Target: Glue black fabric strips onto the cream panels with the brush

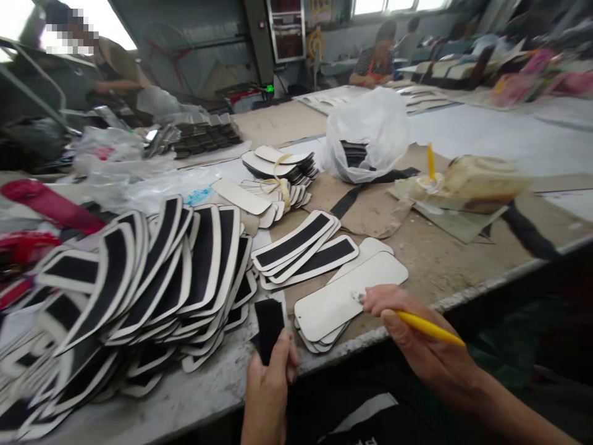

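Observation:
My right hand (403,318) is closed around a yellow-handled tool, likely a brush (430,329). Its tip is at the face of a white curved piece (347,290), which lies on a few similar pieces at the table's front. Pinched in my left hand (273,371) are black strips (269,324), held upright just left of that white piece. Beyond it lie several white pieces with black strips on them (296,244). A large heap of such pieces (185,266) spreads to the left.
A grimy glue container (486,179) with a yellow stick (431,162) stands at right. Further back are a plastic bag (370,130) of dark pieces and tied bundles (278,164). The table edge (463,296) runs close before me. Other people work in the background.

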Demonstrator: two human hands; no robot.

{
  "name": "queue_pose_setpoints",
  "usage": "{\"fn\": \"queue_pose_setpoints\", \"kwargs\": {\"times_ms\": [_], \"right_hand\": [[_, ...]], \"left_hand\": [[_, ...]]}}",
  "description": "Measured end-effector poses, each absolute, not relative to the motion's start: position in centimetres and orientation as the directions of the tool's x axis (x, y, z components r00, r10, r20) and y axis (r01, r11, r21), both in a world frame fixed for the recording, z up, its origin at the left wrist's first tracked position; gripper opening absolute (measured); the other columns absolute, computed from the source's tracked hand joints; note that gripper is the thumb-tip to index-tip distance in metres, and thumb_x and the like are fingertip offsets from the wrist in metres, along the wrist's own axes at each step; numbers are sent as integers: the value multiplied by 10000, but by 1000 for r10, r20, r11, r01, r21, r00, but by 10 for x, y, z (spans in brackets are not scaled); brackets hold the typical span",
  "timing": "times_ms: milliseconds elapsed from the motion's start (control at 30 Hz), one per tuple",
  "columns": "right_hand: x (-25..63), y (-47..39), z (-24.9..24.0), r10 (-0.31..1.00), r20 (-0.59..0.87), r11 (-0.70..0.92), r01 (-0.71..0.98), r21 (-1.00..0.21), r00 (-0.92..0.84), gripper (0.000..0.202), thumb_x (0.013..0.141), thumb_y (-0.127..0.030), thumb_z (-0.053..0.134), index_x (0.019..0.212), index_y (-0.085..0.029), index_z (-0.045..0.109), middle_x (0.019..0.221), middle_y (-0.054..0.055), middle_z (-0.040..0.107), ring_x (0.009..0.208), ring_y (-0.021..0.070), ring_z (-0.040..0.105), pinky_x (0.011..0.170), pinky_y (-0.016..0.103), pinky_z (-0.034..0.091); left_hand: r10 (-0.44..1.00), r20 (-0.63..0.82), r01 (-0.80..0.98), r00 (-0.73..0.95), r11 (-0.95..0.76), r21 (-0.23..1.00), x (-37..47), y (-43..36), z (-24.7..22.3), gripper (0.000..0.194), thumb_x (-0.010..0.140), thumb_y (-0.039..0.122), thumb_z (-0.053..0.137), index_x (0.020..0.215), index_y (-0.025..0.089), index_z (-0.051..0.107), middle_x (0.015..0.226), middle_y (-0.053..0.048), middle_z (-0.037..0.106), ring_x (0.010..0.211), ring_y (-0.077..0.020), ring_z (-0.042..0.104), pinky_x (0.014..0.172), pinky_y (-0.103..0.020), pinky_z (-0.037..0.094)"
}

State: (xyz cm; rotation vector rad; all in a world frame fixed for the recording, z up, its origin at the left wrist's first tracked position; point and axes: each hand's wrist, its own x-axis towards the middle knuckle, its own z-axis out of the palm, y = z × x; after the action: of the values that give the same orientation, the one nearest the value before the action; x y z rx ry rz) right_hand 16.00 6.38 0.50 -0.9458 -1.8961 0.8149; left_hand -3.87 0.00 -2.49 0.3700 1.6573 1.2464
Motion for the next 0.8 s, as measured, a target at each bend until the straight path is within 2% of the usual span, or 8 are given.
{"fn": "queue_pose_setpoints", "kwargs": {"times_ms": [100,200,267,333,500,633,700,800], "right_hand": [[142,67,2,891,210,339,283,-897,-402,132,911,-267,441,916,-227,567,808,21,598,762,153,594,675,247,494],[115,63,-1,849,-13,64,127,-990,-528,173,891,-378,480,904,-213,531,640,-23,578,576,133,595,565,248,500],[100,57,-3,766,-158,-206,-5,-979,-623,217,856,-426,526,863,-216,471,497,-73,523,439,140,575,459,260,494],[91,52,-4,722,-235,-382,-91,-920,-651,272,821,-444,569,794,-222,416,415,-111,453,342,140,528,366,258,464],[97,49,-1,784,-241,-382,-139,-914,-572,314,811,-487,562,721,-219,425,451,-96,456,348,118,500,376,264,464],[109,53,0,944,-261,-283,-86,-955,-200,331,719,-481,673,726,-186,524,596,-24,579,499,120,559,463,234,477],[113,55,1,950,-292,-307,-170,-936,-107,354,703,-493,683,773,-171,553,709,25,631,604,154,604,523,258,502],[127,62,2,952,-287,-307,-282,-909,-111,347,707,-490,683,790,-181,548,604,-12,573,519,133,554,478,262,474]], "left_hand": [[779,-519,-415,-350,368,832,-31,-7,-7,343,771,484,599,814,143,603,566,4,552,481,-89,415,471,-205,316],[824,-494,-426,-277,355,832,-20,-10,1,350,760,478,621,774,128,620,553,-26,585,430,-84,427,428,-202,300],[847,-477,-425,-233,352,834,-14,-12,0,371,742,480,642,743,109,643,568,-54,612,406,-83,439,415,-205,310],[867,-460,-428,-190,349,834,-11,-13,-6,390,734,486,649,712,97,658,599,-81,638,405,-89,460,420,-213,343],[888,-416,-392,-196,318,863,-10,-17,-19,372,740,468,652,706,97,664,637,-102,667,498,-139,553,496,-240,434],[879,-406,-308,-250,326,894,0,-23,-28,381,731,490,645,736,109,647,667,-105,672,548,-163,577,541,-262,461],[895,-397,-248,-205,345,905,8,-28,-34,397,745,514,615,710,120,642,626,-92,651,545,-165,571,540,-265,452],[916,-396,-184,-70,378,907,15,-37,-40,422,763,526,580,604,138,626,540,-63,593,497,-145,526,514,-255,406]]}}
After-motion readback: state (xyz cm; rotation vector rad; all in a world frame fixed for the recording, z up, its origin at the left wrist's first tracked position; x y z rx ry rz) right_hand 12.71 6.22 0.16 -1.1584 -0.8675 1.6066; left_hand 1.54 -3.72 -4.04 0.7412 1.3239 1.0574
